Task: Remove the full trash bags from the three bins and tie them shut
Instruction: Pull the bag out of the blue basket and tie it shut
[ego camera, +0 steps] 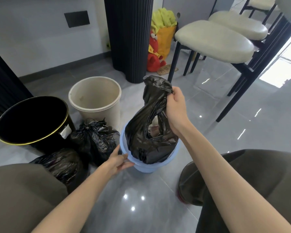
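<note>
**Third bag coming up out of the blue bin**

The black trash bag (148, 132) is sitting in the blue bin (141, 167) at the centre of the frame, its gathered top stretching upward. The right hand (175, 105) is holding that bunched neck, its grip closed tight round the plastic. The left hand (119, 161) is gripping the bin's near rim, thumb lying over the edge. Just left of the bin, two knotted bags are lying on the floor (141, 199): one tied bag (94, 137) beside the bin, a second bag (64, 163) at lower left. Behind them the black bin (32, 143) and the beige bin (107, 113) are standing side by side. Cushioned chairs (213, 41) are filling the upper right.
</note>
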Demonstrator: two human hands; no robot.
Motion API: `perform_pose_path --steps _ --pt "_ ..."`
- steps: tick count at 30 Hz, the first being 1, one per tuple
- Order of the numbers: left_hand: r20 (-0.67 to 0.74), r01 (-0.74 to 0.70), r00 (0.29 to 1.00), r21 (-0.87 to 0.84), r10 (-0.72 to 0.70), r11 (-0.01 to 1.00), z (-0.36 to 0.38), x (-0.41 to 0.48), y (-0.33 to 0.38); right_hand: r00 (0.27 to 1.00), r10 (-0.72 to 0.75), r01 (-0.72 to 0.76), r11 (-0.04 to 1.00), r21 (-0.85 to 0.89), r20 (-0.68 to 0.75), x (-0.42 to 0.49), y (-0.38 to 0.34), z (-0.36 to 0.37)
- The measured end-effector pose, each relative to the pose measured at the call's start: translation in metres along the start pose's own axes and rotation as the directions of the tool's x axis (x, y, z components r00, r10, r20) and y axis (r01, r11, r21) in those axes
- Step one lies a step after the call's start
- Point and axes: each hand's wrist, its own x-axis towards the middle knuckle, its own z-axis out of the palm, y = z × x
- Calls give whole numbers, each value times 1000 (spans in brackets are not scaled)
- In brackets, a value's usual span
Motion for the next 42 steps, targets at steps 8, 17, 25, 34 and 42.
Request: perform_pose_path --steps 8,17,25,34,42 --pt "-86 -79 994 -137 67 987 -2 28 18 950 -245 252 967 16 -196 -4 -38 -20" --pt "-69 -154 988 -419 138 895 11 38 42 885 -389 385 921 -68 -256 -9 -44 -24" --pt "-84 -279 955 76 285 957 15 18 48 866 -405 388 914 -115 -293 -31 -40 -31" --pt "50 -197 980 70 194 978 10 -6 39 819 -470 482 875 -49 -329 -60 -64 -34" --pt "92 -248 967 120 238 961 2 -35 53 852 -480 479 876 -57 -207 -82 -71 -39"
